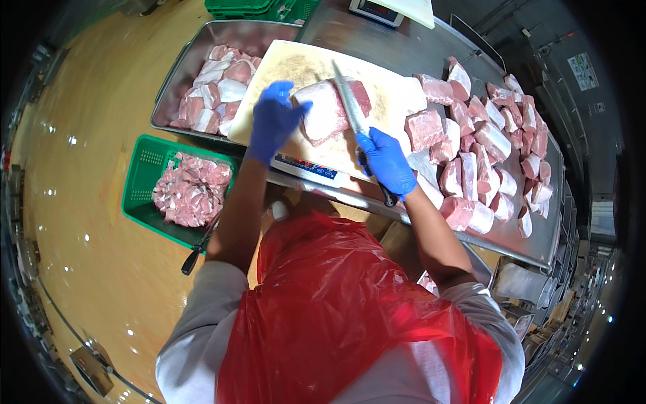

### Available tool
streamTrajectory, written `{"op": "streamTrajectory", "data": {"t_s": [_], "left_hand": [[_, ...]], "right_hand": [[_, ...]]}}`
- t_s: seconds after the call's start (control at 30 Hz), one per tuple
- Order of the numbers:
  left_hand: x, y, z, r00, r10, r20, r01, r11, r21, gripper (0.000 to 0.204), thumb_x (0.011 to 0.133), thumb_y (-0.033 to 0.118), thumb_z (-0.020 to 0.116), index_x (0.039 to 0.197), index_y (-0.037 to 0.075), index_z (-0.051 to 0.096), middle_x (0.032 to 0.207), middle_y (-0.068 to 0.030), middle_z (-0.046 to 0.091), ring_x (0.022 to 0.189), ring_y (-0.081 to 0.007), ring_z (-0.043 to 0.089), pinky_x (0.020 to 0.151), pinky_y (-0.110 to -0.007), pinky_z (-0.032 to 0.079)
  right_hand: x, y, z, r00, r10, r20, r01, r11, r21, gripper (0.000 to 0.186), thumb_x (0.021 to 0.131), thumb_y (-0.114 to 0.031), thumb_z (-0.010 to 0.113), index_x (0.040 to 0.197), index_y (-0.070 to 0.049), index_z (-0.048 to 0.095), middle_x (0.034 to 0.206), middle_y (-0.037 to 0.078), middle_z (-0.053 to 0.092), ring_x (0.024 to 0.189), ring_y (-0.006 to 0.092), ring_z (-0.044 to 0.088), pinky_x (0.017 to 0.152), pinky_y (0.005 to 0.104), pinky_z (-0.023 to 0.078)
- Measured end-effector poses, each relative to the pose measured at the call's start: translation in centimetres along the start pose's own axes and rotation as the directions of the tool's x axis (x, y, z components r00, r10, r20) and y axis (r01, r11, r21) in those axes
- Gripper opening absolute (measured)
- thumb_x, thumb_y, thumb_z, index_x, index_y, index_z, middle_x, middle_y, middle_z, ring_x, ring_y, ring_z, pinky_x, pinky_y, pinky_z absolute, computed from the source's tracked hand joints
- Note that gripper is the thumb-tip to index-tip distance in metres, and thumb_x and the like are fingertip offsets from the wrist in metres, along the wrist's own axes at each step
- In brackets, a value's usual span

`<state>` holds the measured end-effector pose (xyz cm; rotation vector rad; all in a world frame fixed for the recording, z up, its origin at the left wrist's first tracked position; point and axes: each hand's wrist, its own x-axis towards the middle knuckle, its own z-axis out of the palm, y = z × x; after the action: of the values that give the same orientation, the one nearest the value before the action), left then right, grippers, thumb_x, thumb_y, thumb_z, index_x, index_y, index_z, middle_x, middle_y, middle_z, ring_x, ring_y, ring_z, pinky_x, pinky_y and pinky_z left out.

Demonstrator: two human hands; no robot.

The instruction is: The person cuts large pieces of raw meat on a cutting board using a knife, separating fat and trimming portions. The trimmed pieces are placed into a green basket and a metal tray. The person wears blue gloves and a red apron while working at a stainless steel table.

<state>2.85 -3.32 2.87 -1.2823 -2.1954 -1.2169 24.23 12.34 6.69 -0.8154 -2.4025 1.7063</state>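
Note:
A thick piece of raw meat (321, 116) with a pale fat side lies on the white cutting board (279, 67). My right hand (387, 160), in a blue glove, grips a long knife (348, 101) by its black handle. The blade points away from me and lies over or against the meat's right part; I cannot tell whether it is cutting in. My left hand (274, 121), also gloved in blue, is beside the meat's left end with its fingers apart, holding nothing. Whether its fingertips touch the meat is unclear.
A scale display (306, 167) sits under the board's near edge. Many meat pieces cover the metal table (538, 236) at right. A metal tub (160, 114) of meat stands at left, and a green crate (138, 202) of trimmings is below it. Another scale (377, 12) stands far back.

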Motion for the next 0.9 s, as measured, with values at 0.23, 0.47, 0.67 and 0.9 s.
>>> {"op": "streamTrajectory", "data": {"t_s": [0.23,0.47,0.67,0.9], "left_hand": [[-4.3,6.6,0.5,0.764,-0.644,0.023,0.626,0.733,-0.267,0.020,0.075,0.016,0.078,0.079,-0.001,0.068,0.063,-0.0086,0.065,0.061,-0.0138,0.062,0.063,-0.033,0.051],[-5.3,6.5,1.0,0.801,-0.598,-0.033,0.575,0.783,-0.236,0.017,0.073,0.014,0.073,0.067,0.002,0.064,0.062,-0.0108,0.065,0.056,-0.0260,0.065,0.059,-0.036,0.050],[-7.0,6.2,1.3,0.776,-0.629,-0.053,0.578,0.742,-0.341,0.012,0.073,0.009,0.072,0.065,0.003,0.064,0.059,-0.0078,0.063,0.052,-0.0177,0.060,0.056,-0.032,0.049],[-7.2,6.6,0.2,0.721,-0.691,0.048,0.648,0.648,-0.401,0.009,0.075,0.008,0.073,0.071,0.001,0.068,0.060,-0.0045,0.064,0.056,-0.0085,0.058,0.058,-0.028,0.049]], "right_hand": [[3.7,-5.0,4.2,0.958,-0.287,0.021,0.240,0.755,-0.610,0.029,0.100,-0.030,0.054,0.102,-0.002,0.061,0.083,0.026,0.068,0.078,0.0454,0.067,0.071,0.0550,0.051],[1.2,-2.9,1.9,0.944,-0.245,0.221,0.324,0.563,-0.760,0.027,0.101,-0.030,0.053,0.108,-0.004,0.057,0.082,0.024,0.068,0.078,0.0422,0.068,0.066,0.0530,0.053],[-4.2,2.6,-7.3,0.934,-0.125,0.334,0.356,0.348,-0.867,0.020,0.101,-0.025,0.052,0.109,-0.007,0.054,0.081,0.020,0.068,0.074,0.0409,0.068,0.063,0.0517,0.053],[-3.2,-0.6,-6.6,0.889,-0.334,0.312,0.437,0.422,-0.794,0.021,0.101,-0.028,0.054,0.104,-0.007,0.055,0.078,0.019,0.065,0.067,0.0419,0.065,0.059,0.0518,0.050]]}}
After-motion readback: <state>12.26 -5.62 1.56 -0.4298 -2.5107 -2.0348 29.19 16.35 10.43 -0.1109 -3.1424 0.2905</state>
